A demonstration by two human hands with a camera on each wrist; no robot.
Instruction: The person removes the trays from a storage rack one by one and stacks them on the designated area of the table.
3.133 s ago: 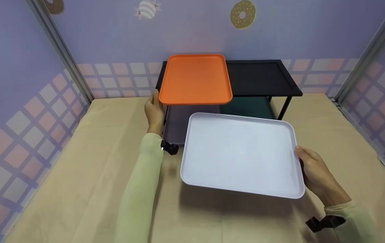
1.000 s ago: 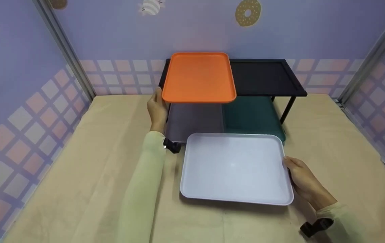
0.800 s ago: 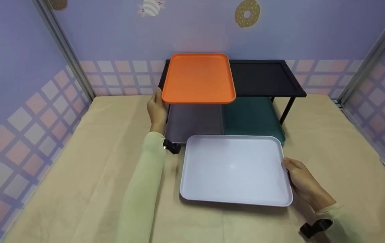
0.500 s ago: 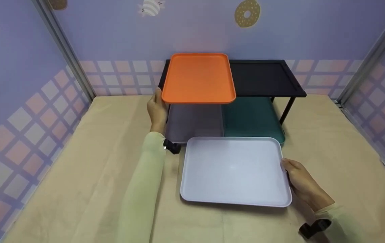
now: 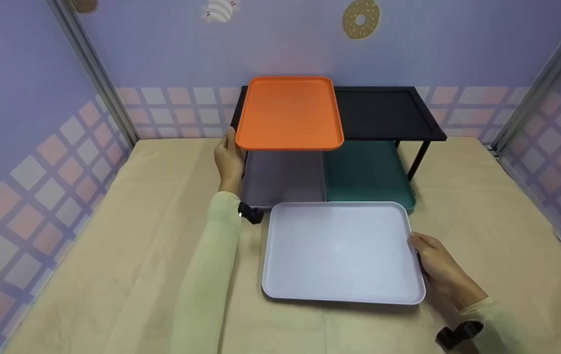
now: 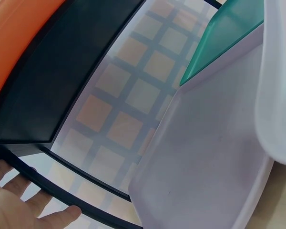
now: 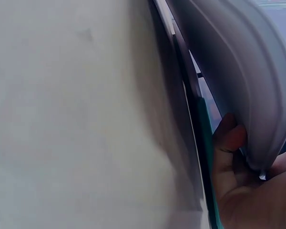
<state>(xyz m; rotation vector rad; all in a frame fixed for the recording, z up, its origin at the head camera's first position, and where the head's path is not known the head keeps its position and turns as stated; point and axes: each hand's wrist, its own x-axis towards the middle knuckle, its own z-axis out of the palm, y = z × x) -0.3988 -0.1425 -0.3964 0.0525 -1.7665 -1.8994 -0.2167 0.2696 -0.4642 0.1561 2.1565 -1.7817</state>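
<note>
A white tray (image 5: 339,253) is held by my right hand (image 5: 440,263) at its right edge, thumb on the rim and fingers underneath, as the right wrist view shows. It hovers low over the table, in front of a black rack (image 5: 386,113). My left hand (image 5: 229,157) is at the rack's front left corner; in the left wrist view its fairly straight fingers (image 6: 61,217) touch the black leg (image 6: 71,199). An orange tray (image 5: 290,113) lies on the left half of the rack. Underneath are a grey-purple tray (image 5: 285,179) and, right of it, a green tray (image 5: 369,174).
The table (image 5: 152,246) has a beige cover. A lilac wall (image 5: 285,39) with a checked border stands close behind the rack, and side walls flank the table. The white tray's far edge overlaps the front of both lower trays in the head view.
Since the earliest frame, the white tray has come down and toward me, slightly left, showing more of the green tray. Over the last second it moves only a little. My left hand stays put.
</note>
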